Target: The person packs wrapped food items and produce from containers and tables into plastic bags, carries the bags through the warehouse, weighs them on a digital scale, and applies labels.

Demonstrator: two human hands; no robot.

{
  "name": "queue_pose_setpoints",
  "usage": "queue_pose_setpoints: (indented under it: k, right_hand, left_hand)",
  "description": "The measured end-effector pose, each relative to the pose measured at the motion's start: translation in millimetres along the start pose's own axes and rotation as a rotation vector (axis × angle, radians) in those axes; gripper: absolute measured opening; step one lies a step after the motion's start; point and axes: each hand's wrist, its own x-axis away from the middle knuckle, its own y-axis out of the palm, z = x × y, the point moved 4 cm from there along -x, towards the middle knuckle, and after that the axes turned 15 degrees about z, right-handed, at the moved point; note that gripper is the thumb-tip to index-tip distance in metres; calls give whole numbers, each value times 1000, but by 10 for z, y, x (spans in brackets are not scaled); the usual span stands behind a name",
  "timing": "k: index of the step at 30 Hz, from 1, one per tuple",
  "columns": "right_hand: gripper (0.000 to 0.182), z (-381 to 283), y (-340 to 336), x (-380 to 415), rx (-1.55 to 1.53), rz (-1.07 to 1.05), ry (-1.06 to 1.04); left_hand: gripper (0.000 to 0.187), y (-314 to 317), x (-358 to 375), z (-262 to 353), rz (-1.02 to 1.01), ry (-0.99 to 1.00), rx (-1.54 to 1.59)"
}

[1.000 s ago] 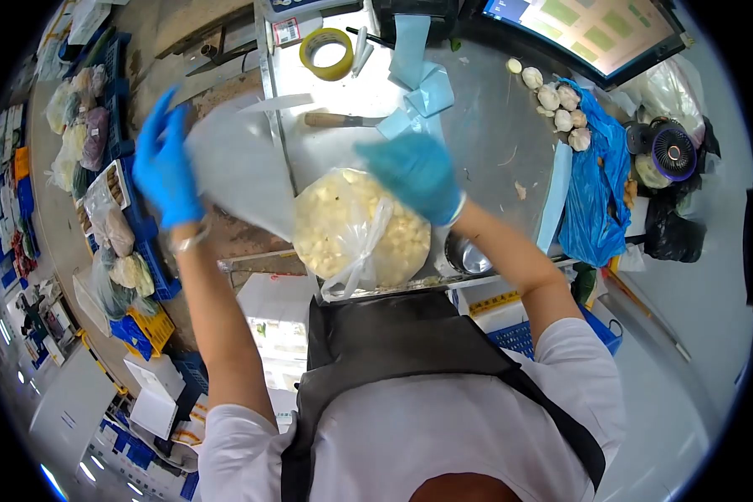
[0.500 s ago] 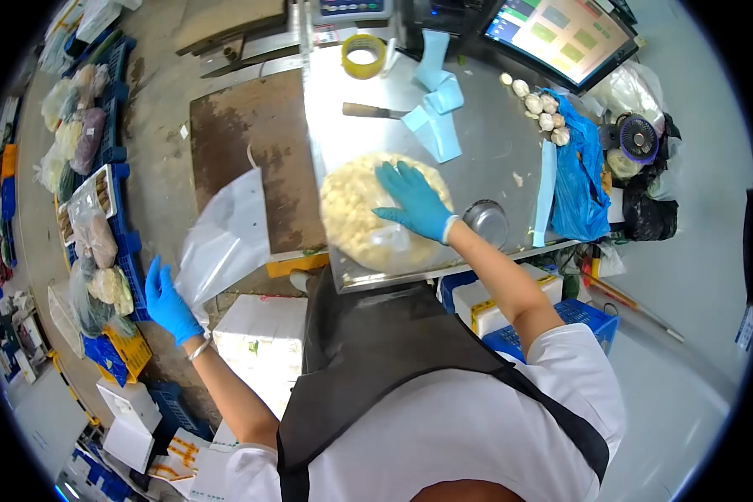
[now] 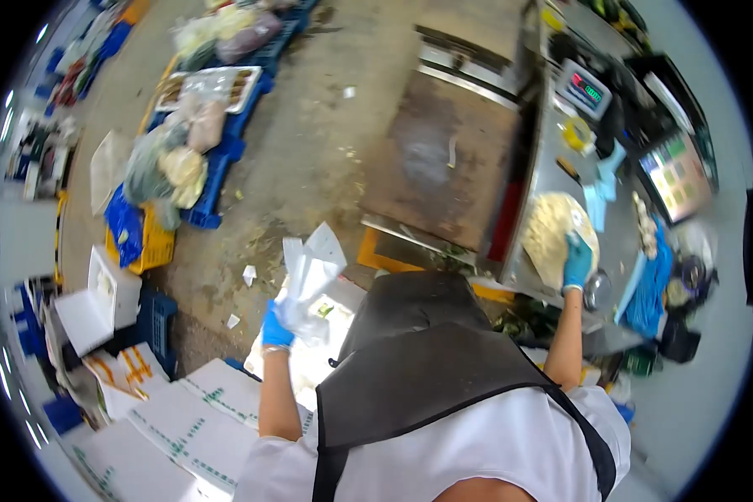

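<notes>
My left hand point(image 3: 276, 325), in a blue glove, is closed on a clear plastic bag point(image 3: 311, 272) that hangs loosely over a white box. On the right, my right hand point(image 3: 577, 261), in a teal glove, rests on a large clear bag of pale pieces point(image 3: 548, 234). That filled bag lies on the metal table point(image 3: 545, 167). A round metal bowl point(image 3: 596, 290) stands just right of my right hand. The fingers of my right hand lie on the bag's right part, partly blurred.
A scale point(image 3: 584, 89), tape roll point(image 3: 576, 134), knife point(image 3: 568, 170), blue strips point(image 3: 600, 197) and screen point(image 3: 676, 177) are on the right. A brown platform point(image 3: 435, 159) stands left of the table. Blue pallets point(image 3: 226, 159) and white boxes point(image 3: 184, 427) are at left.
The view has turned left, so the table now appears farther right. My left hand, earlier spread beside the bag, has closed on it. The bag is more crumpled. My right hand stays on the filled bag.
</notes>
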Motion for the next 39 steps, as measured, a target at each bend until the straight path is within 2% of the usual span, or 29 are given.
queue_pose_setpoints:
  k: [1,2,3,4,5,6,7,8,10,11,13,15,16,17,18,19,21,22,25,26,27,29,31,32,35,36,39]
  right_hand:
    - [26,-263,-38,-81,288,-23,-290]
    - [35,-95,-12,-188,19,94,-30]
    - [41,-166,-86,-340,211,69,6]
    - [45,-37,-125,-398,-145,191,304]
    - [46,-158,-178,-403,-365,241,467]
    - [48,-337,-238,-464,-582,277,629]
    - [48,-421,-254,-551,-471,288,662]
    - [46,-680,-162,-562,-501,225,604]
    - [43,-1693,220,-508,-387,219,604]
    - [42,-1986,379,-476,-328,221,615]
    - [34,-1797,686,-959,-224,236,90]
    - [25,-2951,921,-764,-560,148,410]
    - [30,-3364,1082,-631,-579,113,431]
    - [35,-3729,1262,-499,-596,79,453]
    - [41,-3943,1441,-454,-614,44,477]
    - [45,-3994,1728,-450,-723,-175,491]
    - [50,-4156,2474,-376,-818,-363,394]
    - [48,-4266,2848,-272,-790,-377,465]
    - [42,-4855,4050,296,-717,-525,599]
    - [40,-4766,4508,426,-687,-642,615]
    - [39,-4686,4987,580,-663,-756,629]
    - [40,-4855,5724,789,-469,-753,642]
    - [33,-5151,6290,808,-360,-816,522]
    - [37,-5370,6544,798,-409,-857,473]
    - [43,-5899,7301,708,-294,-886,415]
    - [44,-6064,7522,686,-301,-899,428]
    - [42,-6458,8078,722,-300,-936,454]
  left_hand:
    - [59,56,198,-238,-24,-358,539]
    - [80,108,408,-467,42,-669,887]
    - [87,252,614,-392,44,-627,874]
    - [89,356,878,-38,84,-671,775]
    - [92,309,910,-451,67,-727,827]
    - [83,276,967,-460,58,-627,779]
    - [75,277,998,-339,51,-529,729]
    - [67,233,1009,-50,32,-461,585]
    - [51,21,1029,551,4,-344,263]
    - [46,-42,968,559,46,-313,220]
    - [36,-172,727,546,128,-243,124]
    - [36,-306,305,397,228,-123,27]
    - [36,-345,122,371,275,-68,-17]
    - [38,-427,-54,683,255,-61,-128]
    - [35,-498,-344,550,338,43,-205]
    - [32,-581,-647,439,421,148,-286]
    - [28,-757,-1014,1219,521,180,-840]
    - [27,-843,-1208,1554,566,189,-1117]
    - [23,-1379,-1953,1451,738,228,-1148]
    - [25,-1602,-2116,1409,809,237,-973]
    - [24,-1833,-2245,1387,868,223,-977]
    - [22,-2274,-2431,1332,969,195,-983]
    - [19,-2749,-2480,1286,909,-102,-409]
    - [19,-2884,-2480,1250,865,-252,-123]
    - [18,-3018,-2491,1097,901,-411,602]
    - [19,-3072,-2523,923,921,-347,632]
    - [23,-3133,-2869,809,900,-430,635]
